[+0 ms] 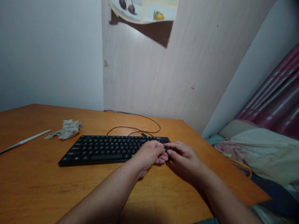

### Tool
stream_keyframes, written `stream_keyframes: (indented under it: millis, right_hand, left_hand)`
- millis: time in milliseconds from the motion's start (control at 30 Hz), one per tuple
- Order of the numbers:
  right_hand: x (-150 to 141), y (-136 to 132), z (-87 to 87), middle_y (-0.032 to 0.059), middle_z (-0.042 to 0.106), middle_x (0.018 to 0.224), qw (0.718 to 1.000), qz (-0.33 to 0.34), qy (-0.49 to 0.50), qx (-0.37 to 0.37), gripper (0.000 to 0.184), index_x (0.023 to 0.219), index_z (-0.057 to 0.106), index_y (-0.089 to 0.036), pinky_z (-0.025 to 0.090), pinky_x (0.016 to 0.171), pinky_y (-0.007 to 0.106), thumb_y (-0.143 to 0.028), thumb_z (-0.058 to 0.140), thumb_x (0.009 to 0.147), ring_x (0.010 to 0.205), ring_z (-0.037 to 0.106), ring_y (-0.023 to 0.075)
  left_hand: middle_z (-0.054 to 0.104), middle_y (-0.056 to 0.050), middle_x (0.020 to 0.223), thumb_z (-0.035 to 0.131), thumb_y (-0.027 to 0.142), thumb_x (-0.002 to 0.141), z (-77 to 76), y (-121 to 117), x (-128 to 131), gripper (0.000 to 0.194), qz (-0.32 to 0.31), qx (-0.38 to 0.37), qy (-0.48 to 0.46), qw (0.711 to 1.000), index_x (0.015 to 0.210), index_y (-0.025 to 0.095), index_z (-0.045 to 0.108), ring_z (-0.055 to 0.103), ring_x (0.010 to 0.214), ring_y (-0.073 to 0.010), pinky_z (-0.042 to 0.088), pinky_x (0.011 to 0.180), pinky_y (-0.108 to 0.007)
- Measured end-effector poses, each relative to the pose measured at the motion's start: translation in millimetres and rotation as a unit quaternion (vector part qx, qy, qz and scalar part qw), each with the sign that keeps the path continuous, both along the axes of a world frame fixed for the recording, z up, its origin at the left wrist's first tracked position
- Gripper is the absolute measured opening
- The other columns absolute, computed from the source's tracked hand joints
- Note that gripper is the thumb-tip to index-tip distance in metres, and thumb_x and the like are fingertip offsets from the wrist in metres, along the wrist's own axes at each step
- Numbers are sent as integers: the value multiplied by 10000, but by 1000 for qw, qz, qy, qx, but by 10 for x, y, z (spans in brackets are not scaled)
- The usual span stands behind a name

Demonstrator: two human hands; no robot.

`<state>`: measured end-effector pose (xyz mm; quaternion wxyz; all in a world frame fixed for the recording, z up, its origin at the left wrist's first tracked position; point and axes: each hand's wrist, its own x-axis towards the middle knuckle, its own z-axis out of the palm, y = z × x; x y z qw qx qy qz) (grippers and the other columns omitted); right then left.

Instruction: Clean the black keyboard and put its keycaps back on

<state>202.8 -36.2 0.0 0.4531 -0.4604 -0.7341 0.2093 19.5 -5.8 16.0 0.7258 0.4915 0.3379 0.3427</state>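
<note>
A black keyboard [100, 149] lies flat on the wooden desk, its right end partly covered by my hands. My left hand [155, 152] is over that right end, palm turned partly up, with the fingers curled and the thumb bent over them. Facing it from the right, my right hand [181, 152] has its thumb and index finger drawn together, tips close to my left fingers. A small dark patch shows between the fingertips; whether it is a held piece or keyboard keys behind, I cannot tell.
A crumpled greyish cloth [68, 130] and a thin white stick-like tool [30, 138] lie at the left. Behind the keyboard, a black cable [140, 115] loops over the desk [144, 199]. Bedding [263, 155] is beyond the desk's right edge. Pictures [154, 12] hang on the back panel.
</note>
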Motion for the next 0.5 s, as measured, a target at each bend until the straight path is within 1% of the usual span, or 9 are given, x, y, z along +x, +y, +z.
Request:
stream_keyframes:
  millis: [67, 133, 233, 300, 367, 433, 500]
  right_hand:
    - [13, 0, 36, 65, 675, 939, 999, -3, -38, 26, 236, 1116, 751, -276, 511, 760, 343, -311, 616, 925, 851, 629, 192]
    - [23, -3, 52, 66, 667, 946, 999, 3, -43, 22, 243, 1129, 746, -280, 512, 770, 347, -298, 612, 928, 871, 628, 195]
    - [18, -10, 22, 65, 665, 952, 1000, 5, 7, -26, 242, 1133, 714, -257, 523, 733, 342, -334, 629, 920, 848, 629, 192]
    - [-2, -14, -19, 42, 659, 898, 994, 7, 72, -76, 250, 1124, 662, -243, 525, 691, 325, -359, 653, 903, 779, 624, 173]
    - [-29, -19, -56, 12, 644, 841, 987, 8, 119, -107, 247, 1086, 616, -241, 517, 666, 306, -360, 681, 880, 730, 612, 156]
    - [-51, -22, -78, -1, 634, 815, 986, 0, 124, -108, 223, 1036, 605, -240, 501, 651, 288, -350, 700, 866, 719, 600, 147]
    - [-60, -25, -81, -2, 626, 798, 991, -18, 95, -93, 188, 995, 623, -235, 481, 632, 273, -341, 703, 862, 715, 584, 143]
  left_hand:
    - [678, -63, 757, 556, 108, 806, 4, -5, -2, 45, 1, -1, -1, 1000, 795, 151, 558, 628, 640, -83, 490, 610, -178]
    - [679, -63, 760, 573, 126, 815, 1, -4, -4, 40, 2, 0, -3, 1000, 790, 155, 558, 631, 642, -86, 497, 610, -178]
    - [681, -59, 756, 608, 131, 806, -12, 1, -5, 58, 5, -4, -14, 1000, 811, 160, 558, 631, 630, -88, 503, 603, -181]
    - [681, -57, 747, 627, 119, 794, -19, 1, -5, 85, 6, -9, -25, 1000, 822, 160, 558, 632, 623, -88, 506, 603, -181]
    - [683, -57, 746, 642, 115, 789, -22, -3, -3, 103, 10, -12, -35, 999, 826, 158, 557, 640, 630, -90, 514, 609, -182]
    - [685, -57, 753, 657, 122, 791, -19, -8, -2, 114, 14, -13, -40, 999, 829, 158, 557, 652, 646, -94, 523, 621, -183]
    - [687, -56, 759, 672, 127, 787, -12, -14, -4, 125, 16, -17, -38, 999, 828, 157, 558, 657, 657, -95, 529, 631, -183]
